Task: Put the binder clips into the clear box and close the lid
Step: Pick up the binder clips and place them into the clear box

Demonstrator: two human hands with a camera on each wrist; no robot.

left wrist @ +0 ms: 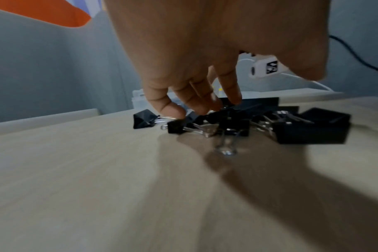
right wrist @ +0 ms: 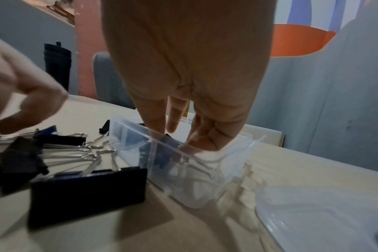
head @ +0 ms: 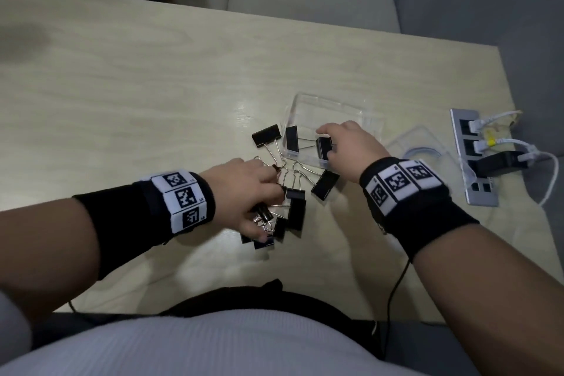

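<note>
Nearest me, my left hand curls down onto the clips heaped on the worktop; whether it grips one I cannot tell. My right hand pinches a clip inside the open box. Its lid lies just right.

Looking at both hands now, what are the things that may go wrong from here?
1. The right hand lowers a binder clip by the clear box's near wall; a nudge might shift the light box.
2. The left hand reaches into the tangled clip pile; hooked wire handles may drag extra clips along.
3. The lid lies near the cables.
</note>
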